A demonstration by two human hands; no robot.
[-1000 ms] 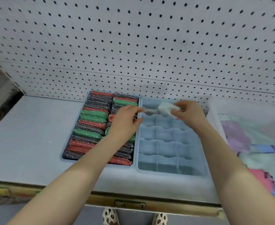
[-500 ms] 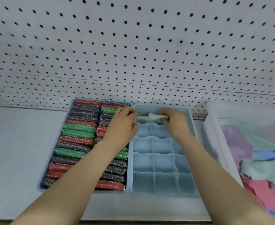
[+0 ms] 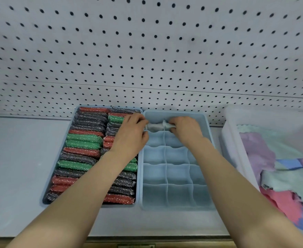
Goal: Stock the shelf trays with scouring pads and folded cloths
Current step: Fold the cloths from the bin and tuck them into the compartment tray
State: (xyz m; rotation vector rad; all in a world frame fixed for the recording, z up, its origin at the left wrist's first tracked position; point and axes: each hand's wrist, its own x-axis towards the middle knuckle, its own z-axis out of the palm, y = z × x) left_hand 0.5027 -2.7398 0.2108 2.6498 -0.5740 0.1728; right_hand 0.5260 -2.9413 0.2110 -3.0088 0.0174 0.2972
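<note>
While both hands press on it, a rolled grey cloth (image 3: 155, 126) lies across the back row of the divided tray (image 3: 207, 158), spanning about 2 of its cells and resting partly over a divider. The left hand (image 3: 132, 136) is curled at the roll's left end with fingers pinching it; the right hand (image 3: 184, 128) is closed over the right end, fingertips tucked down on it. Every other cell that shows in this tray is empty, so cloth stocking looks barely begun. Just left, touching it, the other tray (image 3: 76, 111) is packed with red, green and grey scouring pads (image 3: 83, 141) in 2 columns. At the far right a pale bin (image 3: 229, 144) holds loose coloured cloths (image 3: 279, 176). Next, I judge, the roll must be pushed down to seat properly, then another cloth fetched from the bin and folded.
</note>
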